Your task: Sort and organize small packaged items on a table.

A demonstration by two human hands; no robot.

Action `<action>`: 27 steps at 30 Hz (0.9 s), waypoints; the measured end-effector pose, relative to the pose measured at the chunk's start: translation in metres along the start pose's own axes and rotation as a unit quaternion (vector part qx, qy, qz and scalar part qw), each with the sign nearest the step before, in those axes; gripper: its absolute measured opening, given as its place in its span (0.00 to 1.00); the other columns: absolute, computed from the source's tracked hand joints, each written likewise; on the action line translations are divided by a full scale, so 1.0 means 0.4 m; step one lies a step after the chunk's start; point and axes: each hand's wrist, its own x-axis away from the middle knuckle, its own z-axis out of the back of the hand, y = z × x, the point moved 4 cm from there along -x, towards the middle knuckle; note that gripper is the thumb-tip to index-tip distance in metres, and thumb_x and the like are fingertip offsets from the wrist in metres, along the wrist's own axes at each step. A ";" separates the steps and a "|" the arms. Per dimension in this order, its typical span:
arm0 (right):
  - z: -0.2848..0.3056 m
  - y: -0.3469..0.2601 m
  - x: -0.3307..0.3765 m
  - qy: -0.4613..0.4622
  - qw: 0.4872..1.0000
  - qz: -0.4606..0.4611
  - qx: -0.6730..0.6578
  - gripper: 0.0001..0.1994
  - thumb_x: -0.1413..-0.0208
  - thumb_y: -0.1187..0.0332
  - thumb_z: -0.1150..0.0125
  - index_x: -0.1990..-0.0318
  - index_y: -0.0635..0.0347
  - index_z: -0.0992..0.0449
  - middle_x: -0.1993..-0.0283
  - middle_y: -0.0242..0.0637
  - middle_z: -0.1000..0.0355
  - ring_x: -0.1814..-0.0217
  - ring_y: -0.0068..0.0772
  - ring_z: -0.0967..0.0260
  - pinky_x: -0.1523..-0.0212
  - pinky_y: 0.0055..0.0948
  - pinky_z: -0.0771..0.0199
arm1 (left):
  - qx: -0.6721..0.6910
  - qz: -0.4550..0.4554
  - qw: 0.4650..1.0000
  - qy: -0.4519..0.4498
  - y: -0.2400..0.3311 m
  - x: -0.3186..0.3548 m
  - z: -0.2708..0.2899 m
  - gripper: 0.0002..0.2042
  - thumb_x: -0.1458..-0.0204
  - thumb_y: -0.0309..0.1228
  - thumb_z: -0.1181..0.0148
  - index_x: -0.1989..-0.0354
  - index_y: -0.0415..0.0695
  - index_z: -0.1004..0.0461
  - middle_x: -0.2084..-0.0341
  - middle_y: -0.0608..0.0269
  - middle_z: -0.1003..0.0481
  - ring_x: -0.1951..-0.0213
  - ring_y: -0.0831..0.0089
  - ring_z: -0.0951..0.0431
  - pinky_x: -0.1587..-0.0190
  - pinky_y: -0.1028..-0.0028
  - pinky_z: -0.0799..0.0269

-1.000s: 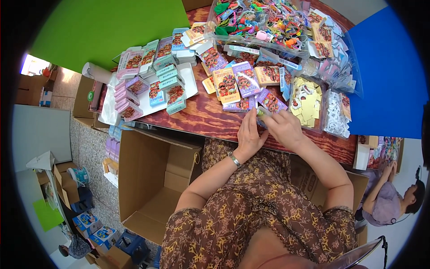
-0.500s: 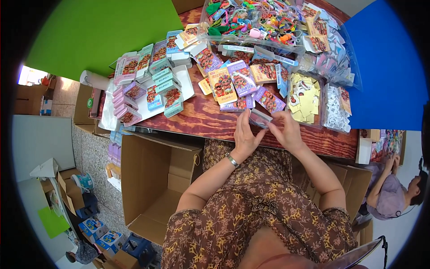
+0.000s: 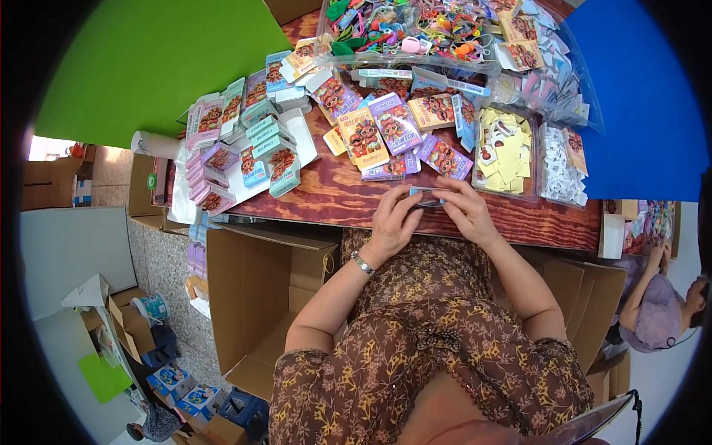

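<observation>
Both hands meet at the middle of the frame: the left hand (image 3: 393,222) and right hand (image 3: 463,211) pinch one small packet (image 3: 428,196). Filled boxes (image 3: 245,141) sit upper left; many loose toys (image 3: 415,30) wait up top.

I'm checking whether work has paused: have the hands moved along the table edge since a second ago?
No. Left hand and right hand stay at the table edge, below the purple packs, holding a small packet.
</observation>
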 end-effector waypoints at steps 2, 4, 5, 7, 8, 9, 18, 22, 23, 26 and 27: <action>-0.002 0.006 0.001 0.007 0.991 -0.071 -0.114 0.13 0.38 0.77 0.40 0.47 0.60 0.20 0.40 0.44 0.29 0.42 0.35 0.26 0.42 0.30 0.27 | -0.008 -0.005 1.000 0.000 -0.002 -0.007 0.004 0.15 0.49 0.22 0.32 0.52 0.39 0.22 0.52 0.51 0.26 0.51 0.53 0.24 0.49 0.61 0.26; -0.014 0.012 -0.001 0.035 0.974 -0.114 -0.192 0.12 0.37 0.77 0.41 0.47 0.59 0.21 0.39 0.43 0.29 0.41 0.33 0.28 0.42 0.29 0.28 | -0.017 -0.023 0.999 0.020 0.010 -0.021 0.004 0.11 0.49 0.22 0.32 0.57 0.40 0.21 0.57 0.54 0.24 0.57 0.55 0.22 0.55 0.61 0.25; -0.016 0.021 0.001 0.061 0.949 -0.155 -0.269 0.12 0.37 0.77 0.42 0.47 0.59 0.22 0.39 0.41 0.29 0.39 0.32 0.30 0.43 0.29 0.28 | -0.017 -0.023 0.999 0.020 0.009 -0.023 0.004 0.11 0.49 0.22 0.32 0.57 0.40 0.21 0.57 0.54 0.24 0.57 0.55 0.22 0.55 0.61 0.25; -0.004 0.014 -0.019 0.027 0.949 -0.164 -0.267 0.12 0.37 0.78 0.42 0.48 0.60 0.22 0.41 0.41 0.27 0.40 0.32 0.29 0.43 0.29 0.28 | 0.009 -0.006 1.000 0.000 0.004 -0.021 0.006 0.11 0.50 0.22 0.31 0.57 0.40 0.21 0.58 0.54 0.24 0.58 0.55 0.21 0.57 0.63 0.24; 0.002 0.010 -0.032 -0.007 0.949 -0.171 -0.264 0.11 0.37 0.78 0.42 0.49 0.61 0.21 0.43 0.41 0.26 0.41 0.33 0.28 0.44 0.30 0.27 | 0.009 -0.006 1.000 0.001 0.003 -0.021 0.008 0.11 0.50 0.22 0.31 0.57 0.40 0.21 0.58 0.54 0.24 0.58 0.55 0.21 0.57 0.63 0.24; 0.015 0.011 -0.043 -0.008 0.949 -0.171 -0.264 0.11 0.37 0.78 0.42 0.49 0.61 0.21 0.43 0.41 0.26 0.41 0.33 0.28 0.44 0.30 0.27 | 0.015 -0.010 1.000 0.001 0.008 -0.028 0.011 0.11 0.50 0.21 0.31 0.58 0.39 0.21 0.58 0.54 0.24 0.58 0.56 0.20 0.58 0.64 0.23; 0.020 -0.064 -0.080 -0.053 0.991 0.078 0.091 0.11 0.40 0.70 0.34 0.51 0.59 0.19 0.56 0.40 0.22 0.54 0.41 0.21 0.57 0.34 0.20 | 0.133 0.081 0.987 0.032 -0.023 0.002 -0.008 0.16 0.48 0.20 0.31 0.52 0.36 0.26 0.55 0.51 0.21 0.56 0.58 0.18 0.58 0.66 0.20; 0.012 -0.078 -0.069 -0.048 0.951 0.177 0.248 0.16 0.48 0.72 0.36 0.50 0.57 0.19 0.56 0.37 0.22 0.55 0.38 0.21 0.57 0.32 0.18 | 0.077 0.030 0.996 0.021 -0.013 -0.019 0.008 0.17 0.49 0.20 0.30 0.51 0.36 0.25 0.55 0.50 0.21 0.54 0.57 0.18 0.55 0.66 0.20; 0.013 -0.091 -0.067 -0.035 0.929 0.219 0.295 0.17 0.51 0.72 0.37 0.51 0.57 0.19 0.55 0.36 0.22 0.55 0.36 0.22 0.57 0.31 0.18 | 0.077 0.030 0.996 0.021 -0.016 -0.022 0.012 0.17 0.49 0.20 0.30 0.51 0.36 0.25 0.55 0.50 0.21 0.54 0.57 0.18 0.55 0.66 0.20; 0.008 -0.119 -0.064 -0.020 0.918 0.239 0.316 0.18 0.52 0.73 0.37 0.51 0.58 0.19 0.55 0.39 0.23 0.54 0.39 0.22 0.58 0.34 0.18 | 0.046 -0.014 0.999 0.012 -0.013 -0.024 0.016 0.16 0.49 0.21 0.30 0.52 0.37 0.23 0.55 0.51 0.21 0.54 0.56 0.18 0.54 0.65 0.20; 0.004 -0.121 -0.060 -0.020 0.918 0.239 0.315 0.18 0.52 0.73 0.37 0.51 0.58 0.19 0.55 0.39 0.23 0.54 0.39 0.22 0.58 0.34 0.18 | 0.048 -0.019 0.999 0.014 -0.013 -0.025 0.016 0.15 0.49 0.21 0.30 0.53 0.38 0.23 0.55 0.51 0.21 0.54 0.56 0.18 0.54 0.65 0.20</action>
